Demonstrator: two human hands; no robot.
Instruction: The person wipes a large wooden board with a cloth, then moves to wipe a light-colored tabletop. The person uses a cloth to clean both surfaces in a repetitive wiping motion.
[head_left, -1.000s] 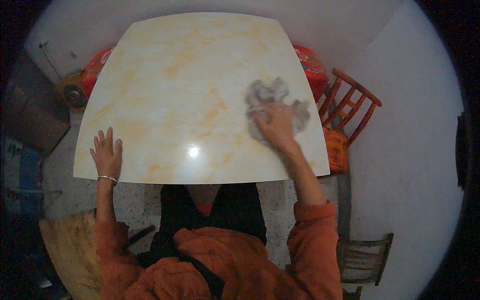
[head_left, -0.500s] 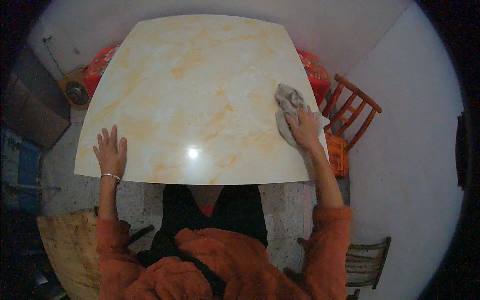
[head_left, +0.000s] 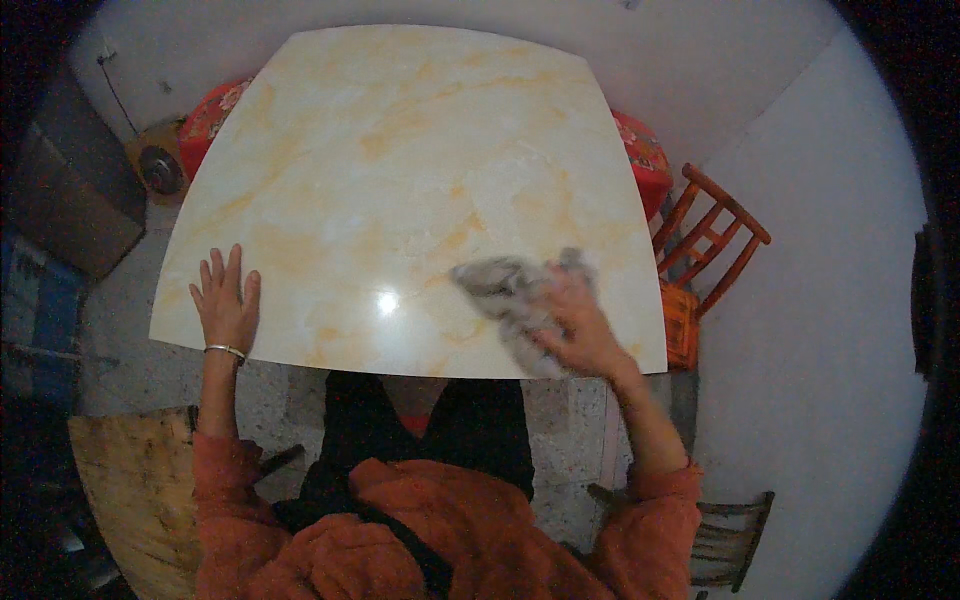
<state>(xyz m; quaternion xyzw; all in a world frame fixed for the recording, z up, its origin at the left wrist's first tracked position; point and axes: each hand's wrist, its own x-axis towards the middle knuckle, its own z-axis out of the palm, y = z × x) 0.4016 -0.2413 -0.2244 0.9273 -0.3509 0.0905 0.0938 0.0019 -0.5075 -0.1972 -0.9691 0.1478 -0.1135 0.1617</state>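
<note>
Grey cloth, crumpled, lying on the table, right of its middle and close to its near edge (smeared by blur, so hard to read in its folds). On top of the cloth, right hand, with grey fabric showing beyond the fingertips and beside the thumb. Fingers there too blurred to judge: cannot tell whether clamped on the cloth or merely laid over it.

Palm down near the table's left near corner, left hand, fingers straight and apart, tips toward the far side. Around that wrist, at the table's near edge, a pale bracelet.

Tabletop cream with yellow-orange veining, and glossy (witness the bright patch of light left of the cloth).

Past the table's left side, a red floral cover and a dark round disc. Past its right side, another red floral cover and an orange wooden chair. Nearer than its near edge, dark trousers, speckled floor, and, off leftward, a worn wooden board.
</note>
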